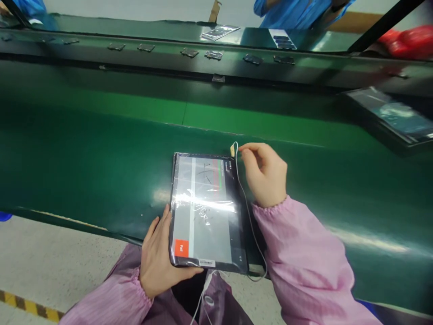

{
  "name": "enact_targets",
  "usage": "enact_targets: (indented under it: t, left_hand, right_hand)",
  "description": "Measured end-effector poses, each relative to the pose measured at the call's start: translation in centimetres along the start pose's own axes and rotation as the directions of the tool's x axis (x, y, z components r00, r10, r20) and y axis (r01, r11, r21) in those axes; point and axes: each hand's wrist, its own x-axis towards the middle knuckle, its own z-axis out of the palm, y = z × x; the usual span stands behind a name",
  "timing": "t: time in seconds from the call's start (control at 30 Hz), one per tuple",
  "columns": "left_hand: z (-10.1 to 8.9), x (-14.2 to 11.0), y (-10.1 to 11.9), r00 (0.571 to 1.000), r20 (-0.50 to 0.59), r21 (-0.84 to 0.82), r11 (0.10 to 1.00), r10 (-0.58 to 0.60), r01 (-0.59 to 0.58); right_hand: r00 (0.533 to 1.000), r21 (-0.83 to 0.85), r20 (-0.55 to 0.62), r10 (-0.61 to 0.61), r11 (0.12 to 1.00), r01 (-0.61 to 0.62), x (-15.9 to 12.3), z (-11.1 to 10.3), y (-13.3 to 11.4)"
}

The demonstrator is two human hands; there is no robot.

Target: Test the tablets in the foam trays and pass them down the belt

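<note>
A tablet (209, 225) in clear film lies on the green bench near its front edge, screen up. Its lit screen shows a grey area with dark strokes and a red "Fail" box at the lower left. My left hand (158, 257) grips the tablet's lower left corner, thumb along the bottom edge and fingers at the left side. By the upper right corner, my right hand (265, 174) is closed, thumb and index fingertips at a thin white cable (244, 194). The cable's yellow end (232, 150) sits beside that corner; whether it is plugged in I cannot tell.
Small dark parts (214, 55) lie in a row along the far ledge. A stack of flat dark panels (392, 113) lies at the right. Across the bench is a person in blue (287, 13). A red bag (409, 43) shows at the upper right.
</note>
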Motion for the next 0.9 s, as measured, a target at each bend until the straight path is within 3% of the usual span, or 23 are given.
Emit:
enact_targets:
  t: [0.07, 0.13, 0.27, 0.33, 0.5, 0.77, 0.9]
  left_hand:
    - [0.0, 0.0, 0.0, 1.0, -0.004, -0.008, 1.0, 0.012, -0.012]
    - [0.1, 0.1, -0.1, 1.0, -0.006, -0.016, 1.0, 0.021, -0.021]
    - [0.2, 0.1, -0.2, 0.999, -0.011, -0.034, 0.999, 0.033, -0.033]
    - [0.2, 0.1, -0.2, 0.999, -0.015, -0.045, 0.998, 0.044, -0.044]
    - [0.4, -0.1, -0.3, 1.0, -0.004, -0.072, 0.997, 0.025, -0.025]
    - [0.6, -0.3, -0.2, 0.995, -0.061, -0.026, 0.997, 0.075, -0.077]
    - [0.6, -0.2, -0.2, 0.994, -0.061, -0.031, 0.996, 0.086, -0.088]
  right_hand:
    - [0.991, 0.008, 0.125, -0.044, 0.999, 0.043, -0.2, 0.6, -1.2]
    - [0.978, -0.101, 0.2, -0.064, 0.991, 0.086, 0.1, 1.4, -1.1]
    - [0.989, -0.452, 0.147, -0.021, 0.888, 0.087, 1.0, 2.3, 1.0]
    - [0.987, -0.506, 0.16, 0.03, 0.861, 0.056, 1.6, 2.7, 2.0]
    - [0.968, -0.356, 0.25, 0.018, 0.932, 0.075, 3.3, 3.9, 3.6]
    - [0.982, -0.234, 0.118, 0.149, 0.965, -0.118, 3.3, 4.2, 3.7]
    - [0.981, -0.283, 0.129, 0.146, 0.953, -0.104, 3.2, 4.4, 3.6]
